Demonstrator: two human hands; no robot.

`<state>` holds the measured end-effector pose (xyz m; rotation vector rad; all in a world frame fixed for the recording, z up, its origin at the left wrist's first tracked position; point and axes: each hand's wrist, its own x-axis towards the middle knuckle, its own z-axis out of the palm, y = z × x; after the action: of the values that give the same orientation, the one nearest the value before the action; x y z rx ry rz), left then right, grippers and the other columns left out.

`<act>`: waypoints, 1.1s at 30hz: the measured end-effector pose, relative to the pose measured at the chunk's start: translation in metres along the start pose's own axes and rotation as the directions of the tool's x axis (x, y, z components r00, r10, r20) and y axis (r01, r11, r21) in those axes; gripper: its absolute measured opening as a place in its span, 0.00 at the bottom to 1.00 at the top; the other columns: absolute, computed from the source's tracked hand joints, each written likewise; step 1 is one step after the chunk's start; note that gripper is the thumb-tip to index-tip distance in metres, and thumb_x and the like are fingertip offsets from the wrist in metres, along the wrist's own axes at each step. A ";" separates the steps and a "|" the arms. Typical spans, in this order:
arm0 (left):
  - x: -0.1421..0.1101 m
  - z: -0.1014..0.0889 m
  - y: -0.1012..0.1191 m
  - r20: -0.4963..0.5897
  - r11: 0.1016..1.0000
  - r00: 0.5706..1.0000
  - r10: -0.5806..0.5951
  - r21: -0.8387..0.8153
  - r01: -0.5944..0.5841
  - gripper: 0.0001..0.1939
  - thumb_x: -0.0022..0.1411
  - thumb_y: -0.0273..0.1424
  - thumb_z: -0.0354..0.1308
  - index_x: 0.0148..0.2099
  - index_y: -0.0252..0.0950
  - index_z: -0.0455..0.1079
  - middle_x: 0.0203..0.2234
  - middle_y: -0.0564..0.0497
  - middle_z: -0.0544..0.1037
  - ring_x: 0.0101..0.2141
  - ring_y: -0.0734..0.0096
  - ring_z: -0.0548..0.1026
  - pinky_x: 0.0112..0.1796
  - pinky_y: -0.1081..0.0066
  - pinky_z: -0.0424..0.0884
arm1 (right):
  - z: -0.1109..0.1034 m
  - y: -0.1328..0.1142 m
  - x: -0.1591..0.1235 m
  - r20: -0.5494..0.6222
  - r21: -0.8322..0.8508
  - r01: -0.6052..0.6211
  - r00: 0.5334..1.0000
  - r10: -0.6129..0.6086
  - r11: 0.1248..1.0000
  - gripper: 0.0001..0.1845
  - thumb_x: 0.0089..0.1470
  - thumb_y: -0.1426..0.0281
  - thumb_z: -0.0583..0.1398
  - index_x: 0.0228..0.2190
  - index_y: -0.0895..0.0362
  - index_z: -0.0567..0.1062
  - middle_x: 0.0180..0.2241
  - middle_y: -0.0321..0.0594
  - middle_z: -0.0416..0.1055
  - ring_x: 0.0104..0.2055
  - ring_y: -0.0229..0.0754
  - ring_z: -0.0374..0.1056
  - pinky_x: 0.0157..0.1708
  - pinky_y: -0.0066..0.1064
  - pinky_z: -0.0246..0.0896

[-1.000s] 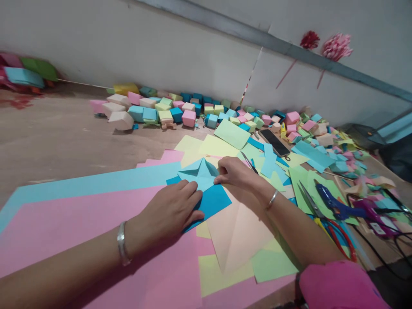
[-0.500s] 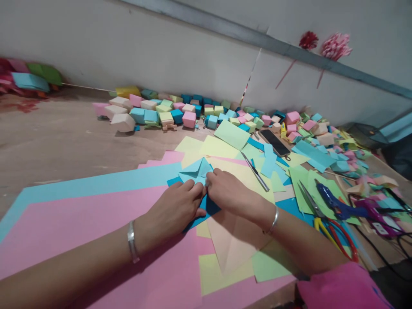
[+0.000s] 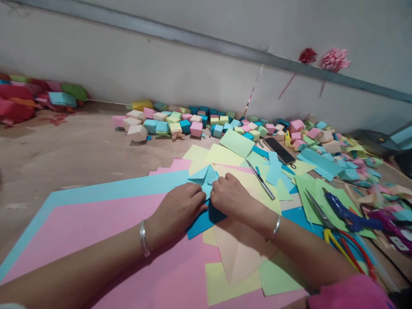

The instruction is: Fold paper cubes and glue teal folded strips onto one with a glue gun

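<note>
A light blue folded paper (image 3: 204, 174) with a raised pointed flap lies on a darker blue sheet (image 3: 201, 225). My left hand (image 3: 183, 206) rests on its near left side, fingers curled and pressed down on the paper. Close beside it, my right hand (image 3: 232, 195) has its fingers closed at the folded paper's right edge; the fingertips are partly hidden. Both hands are nearly touching. Beneath them spread a large pink sheet (image 3: 122, 231), a light blue sheet (image 3: 128, 184) and a creased peach sheet (image 3: 241, 244).
Right of my hands lie a craft knife (image 3: 260, 180), scissors (image 3: 337, 240), a blue and purple glue gun (image 3: 350, 219) and a phone (image 3: 279, 150). Several small paper boxes (image 3: 196, 128) line the wall. Paper flowers (image 3: 335, 60) stand against it.
My right hand has moved left and down along the folded paper, closer to my left hand, uncovering the craft knife. The view has shifted slightly, so everything sits lower and further right.
</note>
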<state>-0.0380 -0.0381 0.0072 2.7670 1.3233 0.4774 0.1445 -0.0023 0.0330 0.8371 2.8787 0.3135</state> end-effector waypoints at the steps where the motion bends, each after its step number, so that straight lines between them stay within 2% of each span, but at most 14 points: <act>1: 0.000 0.001 -0.002 -0.008 1.000 1.000 -0.013 -0.008 0.013 0.16 0.70 0.36 0.48 0.33 0.34 0.69 0.30 0.45 0.73 0.32 0.62 0.69 0.32 0.64 0.65 | 0.000 0.002 0.000 -0.006 -0.003 -0.003 1.000 0.003 1.000 0.13 0.57 0.81 0.52 0.26 0.60 0.73 0.28 0.46 0.69 0.32 0.46 0.65 0.30 0.36 0.46; 6: -0.004 0.001 -0.006 -0.043 0.998 0.997 -0.061 -0.021 0.061 0.14 0.70 0.27 0.42 0.37 0.34 0.68 0.29 0.46 0.75 0.31 0.63 0.72 0.32 0.65 0.66 | 0.003 0.013 0.001 -0.065 0.065 -0.049 0.996 0.053 0.997 0.10 0.57 0.80 0.53 0.30 0.59 0.72 0.32 0.44 0.70 0.35 0.45 0.64 0.30 0.35 0.44; 11: -0.006 0.001 -0.014 -0.097 0.980 0.981 -0.167 -0.125 0.154 0.11 0.67 0.28 0.46 0.38 0.36 0.69 0.28 0.48 0.77 0.29 0.65 0.73 0.31 0.69 0.66 | 0.009 0.024 0.004 -0.051 0.237 -0.078 0.994 0.093 0.968 0.06 0.59 0.73 0.57 0.33 0.58 0.74 0.33 0.42 0.72 0.36 0.44 0.65 0.29 0.33 0.46; 13: -0.005 0.002 -0.017 -0.088 0.967 0.973 -0.215 -0.160 0.199 0.11 0.67 0.30 0.47 0.38 0.37 0.70 0.30 0.48 0.78 0.31 0.64 0.74 0.32 0.68 0.66 | 0.015 0.030 0.007 -0.066 0.380 -0.097 0.989 0.132 0.920 0.05 0.58 0.75 0.59 0.31 0.58 0.75 0.34 0.42 0.73 0.37 0.42 0.66 0.31 0.31 0.49; 17: -0.001 0.003 -0.021 -0.073 0.937 0.948 -0.309 -0.195 0.290 0.12 0.67 0.31 0.48 0.40 0.37 0.73 0.32 0.46 0.78 0.34 0.60 0.74 0.34 0.65 0.66 | 0.031 0.040 0.011 -0.104 0.685 -0.131 0.956 0.274 0.716 0.04 0.57 0.72 0.62 0.29 0.57 0.76 0.30 0.38 0.74 0.32 0.37 0.66 0.30 0.27 0.54; 19: 0.001 -0.001 -0.022 -0.111 0.928 0.939 -0.324 -0.231 0.293 0.11 0.66 0.33 0.50 0.41 0.37 0.73 0.33 0.46 0.78 0.36 0.59 0.73 0.36 0.64 0.66 | 0.034 0.042 0.011 -0.153 0.731 -0.108 0.936 0.316 0.674 0.06 0.56 0.72 0.63 0.27 0.57 0.75 0.27 0.38 0.74 0.29 0.37 0.66 0.29 0.27 0.55; 21: 0.004 -0.007 -0.021 -0.199 0.891 0.897 -0.394 -0.322 0.320 0.11 0.67 0.36 0.50 0.40 0.37 0.72 0.34 0.46 0.77 0.37 0.60 0.73 0.38 0.63 0.66 | 0.033 0.043 0.011 -0.252 0.748 -0.049 0.902 0.351 0.662 0.06 0.56 0.73 0.62 0.27 0.57 0.75 0.27 0.37 0.73 0.29 0.37 0.67 0.30 0.27 0.58; 22: 0.006 -0.011 -0.021 -0.251 0.849 0.848 -0.467 -0.397 0.349 0.12 0.67 0.38 0.49 0.40 0.37 0.71 0.34 0.47 0.76 0.37 0.60 0.72 0.38 0.63 0.66 | 0.031 0.043 0.011 -0.311 0.754 -0.006 0.877 0.365 0.657 0.06 0.56 0.74 0.61 0.28 0.56 0.75 0.27 0.37 0.74 0.29 0.38 0.68 0.30 0.28 0.60; 24: 0.009 -0.018 -0.022 -0.308 0.709 0.704 -0.640 -0.589 0.387 0.14 0.66 0.42 0.50 0.39 0.37 0.68 0.36 0.47 0.74 0.38 0.62 0.72 0.38 0.64 0.68 | 0.027 0.041 0.010 -0.448 0.749 0.096 0.802 0.395 0.655 0.06 0.58 0.72 0.59 0.30 0.56 0.76 0.29 0.38 0.76 0.31 0.39 0.71 0.33 0.30 0.65; 26: 0.012 -0.023 -0.024 -0.233 0.504 0.579 -0.781 -0.783 0.365 0.17 0.64 0.46 0.51 0.40 0.37 0.67 0.38 0.48 0.72 0.37 0.64 0.72 0.37 0.66 0.69 | 0.024 0.036 0.010 -0.596 0.700 0.193 0.688 0.414 0.687 0.06 0.60 0.71 0.58 0.33 0.55 0.76 0.33 0.40 0.78 0.37 0.41 0.74 0.39 0.33 0.69; 28: 0.014 -0.026 -0.024 -0.064 0.249 0.518 -0.853 -0.922 0.296 0.19 0.62 0.48 0.55 0.39 0.36 0.67 0.38 0.48 0.72 0.37 0.66 0.73 0.35 0.69 0.70 | 0.025 0.030 0.009 -0.707 0.625 0.247 0.581 0.403 0.741 0.07 0.60 0.72 0.58 0.35 0.55 0.77 0.38 0.43 0.79 0.42 0.43 0.75 0.45 0.35 0.71; 29: 0.015 -0.027 -0.023 0.039 0.101 0.510 -0.859 -0.964 0.244 0.19 0.61 0.48 0.56 0.39 0.36 0.67 0.36 0.49 0.73 0.35 0.68 0.73 0.34 0.70 0.70 | 0.026 0.027 0.009 -0.738 0.594 0.257 0.552 0.388 0.762 0.07 0.60 0.73 0.58 0.36 0.55 0.77 0.39 0.44 0.79 0.44 0.43 0.75 0.47 0.36 0.71; 31: 0.016 -0.028 -0.019 0.208 -0.160 0.542 -0.814 -0.978 0.135 0.20 0.58 0.48 0.60 0.39 0.35 0.69 0.32 0.49 0.74 0.31 0.70 0.73 0.30 0.73 0.69 | 0.030 0.022 0.007 -0.778 0.540 0.279 0.526 0.344 0.794 0.08 0.59 0.75 0.58 0.39 0.55 0.77 0.42 0.45 0.78 0.45 0.43 0.75 0.46 0.35 0.73; 33: 0.016 -0.028 -0.014 0.293 -0.311 0.608 -0.738 -0.947 0.078 0.20 0.57 0.47 0.63 0.39 0.34 0.70 0.27 0.49 0.75 0.27 0.70 0.73 0.27 0.73 0.69 | 0.034 0.019 0.006 -0.816 0.478 0.307 0.502 0.287 0.823 0.12 0.59 0.76 0.58 0.43 0.55 0.76 0.45 0.47 0.77 0.47 0.44 0.74 0.46 0.35 0.74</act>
<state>-0.0477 -0.0197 0.0356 0.6255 1.0657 1.3555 0.1555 0.0222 0.0046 0.9103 4.0913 -0.2989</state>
